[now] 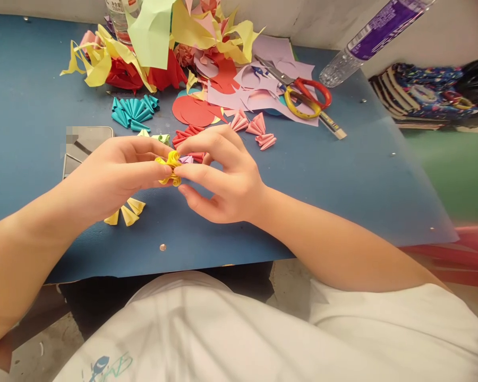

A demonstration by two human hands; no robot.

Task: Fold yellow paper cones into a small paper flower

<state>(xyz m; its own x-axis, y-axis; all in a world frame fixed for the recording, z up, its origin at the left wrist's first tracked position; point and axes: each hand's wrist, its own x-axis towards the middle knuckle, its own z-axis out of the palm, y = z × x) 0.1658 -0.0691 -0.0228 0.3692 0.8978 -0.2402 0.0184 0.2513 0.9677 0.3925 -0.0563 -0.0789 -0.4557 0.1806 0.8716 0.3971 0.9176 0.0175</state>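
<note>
My left hand (pixel 123 175) pinches a small yellow curled-paper flower (pixel 171 168) between thumb and fingers. From the right, my right hand (pixel 223 178) meets the same flower with its fingertips, thumb held lower and a little apart. Pale yellow paper cones (pixel 128 213) lie below my left wrist. Behind the hands are teal paper cones (pixel 132 111), red paper cones (pixel 187 133) and pink paper cones (pixel 257 126). Light green curled paper (pixel 160 138) and a purple paper piece (pixel 186 159) show partly behind my fingers.
Scissors (pixel 298 90) with red and yellow handles rest on lilac paper scraps (pixel 239 95), beside a pencil-like stick (pixel 332 126). Red paper circles (pixel 195 110) lie nearby. Crumpled paper (pixel 151 53) and a bottle (pixel 119 21) stand at the back, another bottle (pixel 366 42) at right. A phone-like grey object (pixel 97 137) is at left.
</note>
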